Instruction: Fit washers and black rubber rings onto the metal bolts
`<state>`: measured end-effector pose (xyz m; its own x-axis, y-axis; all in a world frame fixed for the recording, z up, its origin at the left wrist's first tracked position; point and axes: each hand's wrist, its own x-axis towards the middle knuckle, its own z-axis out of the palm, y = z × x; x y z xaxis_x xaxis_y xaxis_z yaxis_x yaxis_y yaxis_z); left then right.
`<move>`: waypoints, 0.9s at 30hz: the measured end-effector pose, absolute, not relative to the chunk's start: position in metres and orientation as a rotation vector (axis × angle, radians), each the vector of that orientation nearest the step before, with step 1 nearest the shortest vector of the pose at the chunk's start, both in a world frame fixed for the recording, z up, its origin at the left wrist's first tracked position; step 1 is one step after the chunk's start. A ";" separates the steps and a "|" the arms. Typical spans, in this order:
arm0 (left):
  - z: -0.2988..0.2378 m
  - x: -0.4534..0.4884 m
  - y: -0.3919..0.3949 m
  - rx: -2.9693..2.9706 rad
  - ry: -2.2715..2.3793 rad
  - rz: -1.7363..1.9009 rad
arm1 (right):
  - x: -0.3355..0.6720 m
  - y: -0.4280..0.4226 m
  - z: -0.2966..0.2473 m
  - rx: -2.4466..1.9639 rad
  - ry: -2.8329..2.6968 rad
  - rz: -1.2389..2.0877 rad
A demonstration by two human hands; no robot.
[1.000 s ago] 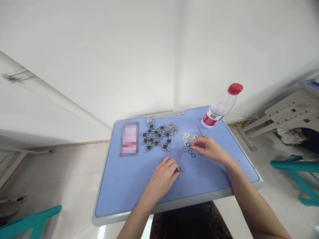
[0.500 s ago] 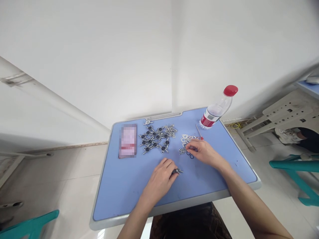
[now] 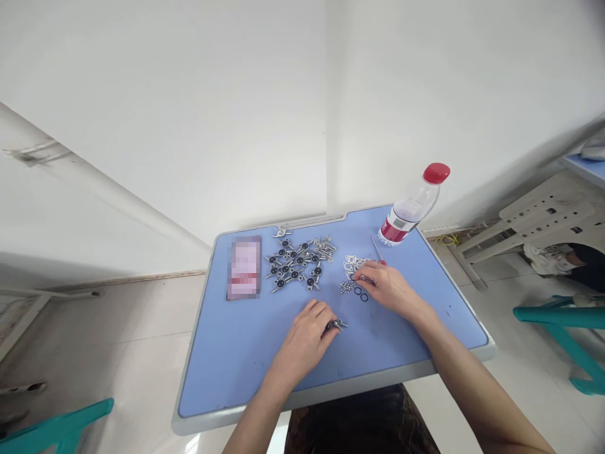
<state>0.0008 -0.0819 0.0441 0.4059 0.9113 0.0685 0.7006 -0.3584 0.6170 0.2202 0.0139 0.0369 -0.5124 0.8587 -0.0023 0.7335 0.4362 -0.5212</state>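
Note:
My left hand (image 3: 306, 334) rests on the blue tabletop, its fingers closed around a small metal part (image 3: 337, 325) with prongs sticking out to the right. Most of that part is hidden by the fingers. Over the small pieces at right, my right hand (image 3: 384, 284) has thumb and fingertips pressed together; what is between them cannot be made out. By its fingertips are small steel balls (image 3: 346, 287), black rubber rings (image 3: 361, 294) and flat metal plates with holes (image 3: 350, 266). Several metal parts with black round centres (image 3: 293, 260) lie farther left.
A pile of small metal pieces (image 3: 324, 247) lies at the back middle. A phone-like flat object (image 3: 244, 268), partly blurred, is at left. A red-handled screwdriver (image 3: 378, 250) and a red-capped bottle (image 3: 409, 211) are at back right. Teal stools (image 3: 558, 321) stand beside the desk (image 3: 227, 378).
My right hand has shifted slightly, showing more of the black rings below its fingers. My left hand stays in place with the metal part.

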 end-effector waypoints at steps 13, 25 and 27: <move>0.045 0.001 -0.081 2.149 1.379 0.508 | 0.220 0.013 0.032 -1.287 -2.548 0.600; 0.044 0.002 -0.080 2.146 1.373 0.523 | 0.216 0.012 0.031 -1.311 -2.550 0.564; 0.043 0.001 -0.080 2.148 1.373 0.523 | 0.215 0.012 0.031 -1.308 -2.546 0.548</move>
<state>0.0015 -0.0802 0.0433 0.4076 0.9124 0.0374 0.7060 -0.3408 0.6208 0.2151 0.0117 0.0310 -0.5764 0.8166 0.0301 0.7318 0.5323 -0.4256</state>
